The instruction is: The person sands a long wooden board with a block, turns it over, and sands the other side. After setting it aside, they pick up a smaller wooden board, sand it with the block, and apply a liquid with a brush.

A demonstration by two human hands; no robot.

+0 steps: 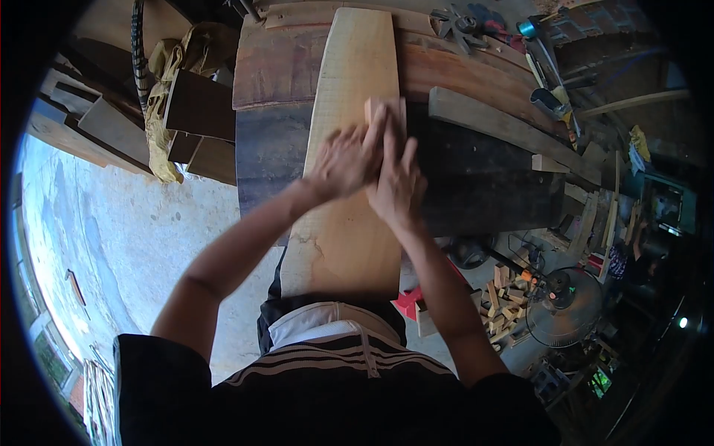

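Note:
A long pale wooden plank [342,245] lies lengthwise on the workbench, its near end against my waist. Near its right edge, a small wooden block [396,110] is pressed down on the plank's face. My right hand [399,178] grips this block from the near side, fingers pointing away from me. From the left, my left hand [346,160] reaches over with its fingertips on the block and against the right fingers. The left hand is somewhat blurred, and the fingers partly hide the block. Its underside is out of sight.
A grey board [491,123] and an offcut [548,163] lie on the dark bench top [483,193] to the right. Tools [461,28] sit at the far edge. A pedestal fan [563,306] stands right, beside piled wood blocks [509,297]. Boards [199,104] are stacked left.

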